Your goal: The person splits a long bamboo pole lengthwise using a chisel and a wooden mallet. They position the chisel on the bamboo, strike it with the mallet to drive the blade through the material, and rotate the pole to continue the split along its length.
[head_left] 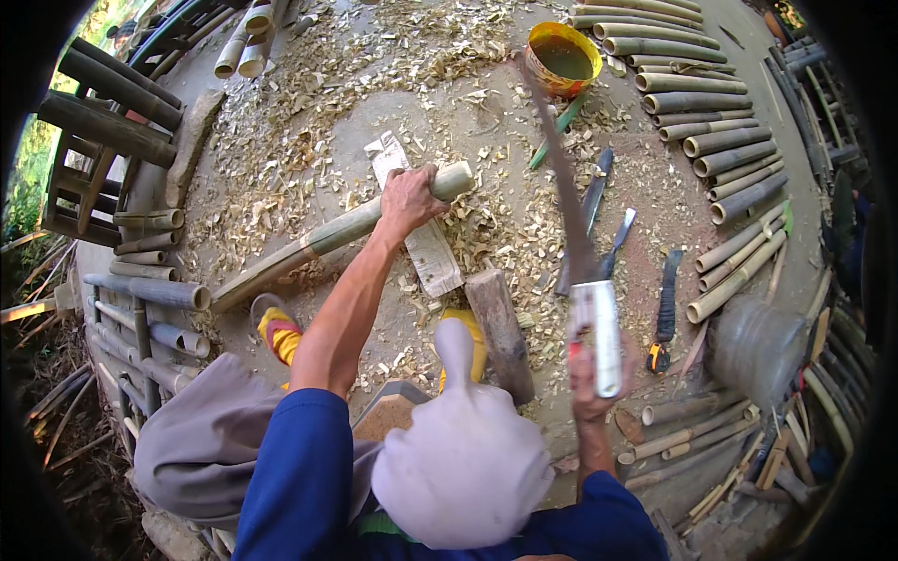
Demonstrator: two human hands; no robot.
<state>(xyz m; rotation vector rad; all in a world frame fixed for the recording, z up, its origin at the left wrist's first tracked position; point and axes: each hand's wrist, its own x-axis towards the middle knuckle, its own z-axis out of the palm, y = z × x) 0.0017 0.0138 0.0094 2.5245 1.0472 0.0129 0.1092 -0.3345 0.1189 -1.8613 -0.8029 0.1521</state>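
Note:
My left hand (409, 198) is closed over the upper end of a long bamboo pole (323, 241), which slants down to the left. The pole crosses a pale, scarred wooden board (433, 260) lying on the ground. In my right hand (589, 397) is a handsaw (601, 323), gripped by its white handle. Its long brown blade points away from me, blurred and apart from the bamboo. Right of the board stands a worn wooden block (500, 332). Pale cloth (463, 467) fills the lower middle of the view and hides what lies beneath.
Wood shavings cover the ground. A yellow bucket (538, 75) of murky liquid stands far ahead. A chisel (619, 241) and a black tool with a yellow end (664, 299) lie to the right. Cut bamboo lengths (697, 103) line the right side; bamboo frames (140, 294) stand left.

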